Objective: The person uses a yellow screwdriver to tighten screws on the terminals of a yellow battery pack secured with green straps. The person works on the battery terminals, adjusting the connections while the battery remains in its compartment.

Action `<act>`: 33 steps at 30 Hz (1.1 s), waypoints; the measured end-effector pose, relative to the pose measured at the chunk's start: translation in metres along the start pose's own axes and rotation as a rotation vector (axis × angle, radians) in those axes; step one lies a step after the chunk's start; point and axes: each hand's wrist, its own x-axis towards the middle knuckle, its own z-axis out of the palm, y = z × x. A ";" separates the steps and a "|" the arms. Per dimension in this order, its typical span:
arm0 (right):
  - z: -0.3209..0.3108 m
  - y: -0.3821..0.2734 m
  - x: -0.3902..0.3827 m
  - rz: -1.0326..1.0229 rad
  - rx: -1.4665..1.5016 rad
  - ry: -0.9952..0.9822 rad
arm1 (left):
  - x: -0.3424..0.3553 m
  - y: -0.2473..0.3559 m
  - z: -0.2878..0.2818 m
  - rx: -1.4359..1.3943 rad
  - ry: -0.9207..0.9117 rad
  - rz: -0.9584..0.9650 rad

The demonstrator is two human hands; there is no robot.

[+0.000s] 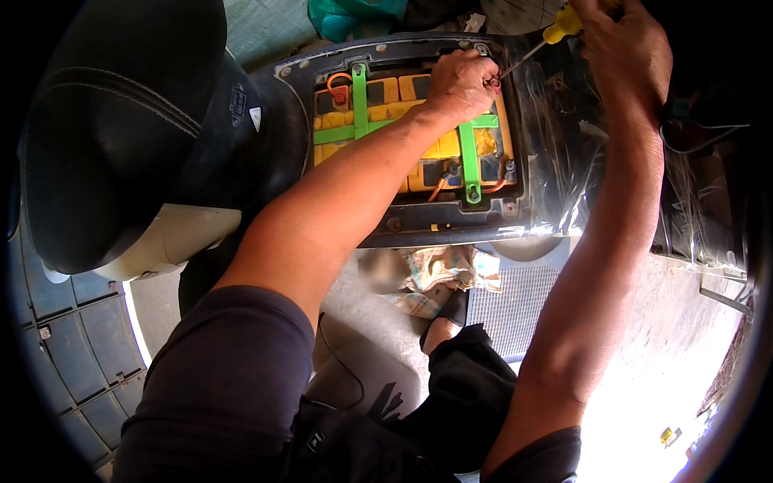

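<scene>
My right hand (628, 56) grips the yellow handle of a screwdriver (562, 26). Its thin shaft slants down to the left, and the tip is beside a small red part (494, 83) at a corner of the battery compartment. There my left hand (465, 84) has its fingers pinched together; what they hold is mostly hidden. Under the left wrist sit orange and yellow batteries (444, 146), crossed by green straps (360, 101) that are bolted at the ends. Orange-red cables (338, 79) run to some terminals. My left forearm covers part of the batteries.
A black stitched seat (121, 121) stands to the left of the compartment's dark frame (386, 229). Clear plastic film wraps the body panel (564, 161) on the right. Below are a patterned cloth (451, 266), a grey mesh footboard (515, 306) and my foot (443, 332).
</scene>
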 end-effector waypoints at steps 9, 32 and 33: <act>0.005 0.000 0.000 0.031 -0.008 0.008 | 0.001 0.004 -0.004 0.012 -0.059 -0.029; 0.001 -0.001 -0.002 -0.043 -0.027 0.009 | 0.000 0.005 -0.005 0.036 -0.051 -0.014; 0.001 0.000 -0.001 -0.041 -0.029 0.009 | 0.001 0.005 -0.005 0.019 -0.049 -0.011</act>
